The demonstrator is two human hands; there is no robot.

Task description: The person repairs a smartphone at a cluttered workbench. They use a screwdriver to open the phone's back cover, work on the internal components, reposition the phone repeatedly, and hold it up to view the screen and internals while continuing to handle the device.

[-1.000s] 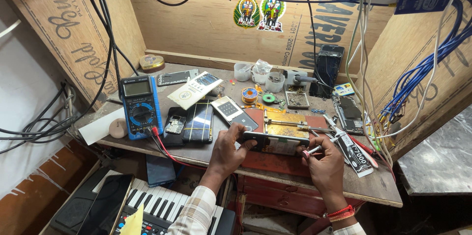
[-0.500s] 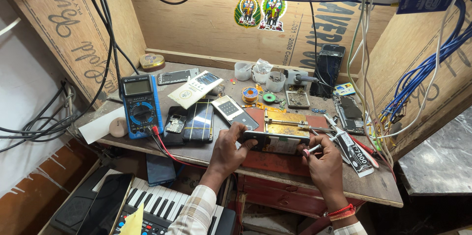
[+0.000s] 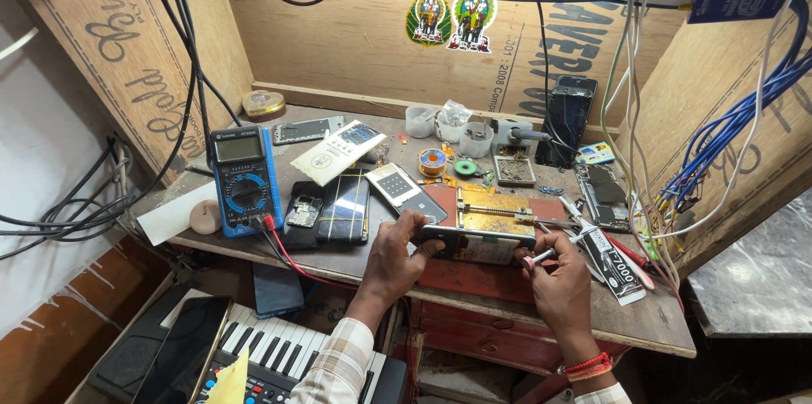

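on plywood wall [image 3: 355,40], oval green stickers [image 3: 451,19]

The surface [image 3: 279,262] is a worn wooden board with wood walls around it. On its left side lies a blue meter [image 3: 244,181] with a red wire [image 3: 292,258]. A white paper [image 3: 173,212] and a small tan lump [image 3: 205,216] lie just beside the meter. Next to the meter are two dark phones [image 3: 328,211], side by side. Behind them lies a white card [image 3: 338,152]. A round tin [image 3: 264,103] sits in the far left corner. Three little white cups [image 3: 448,122] stand near the back. A small tray [image 3: 513,169] is near them. A gold plate [image 3: 495,223] lies in the middle. An open phone [image 3: 602,197] lies on the right side.
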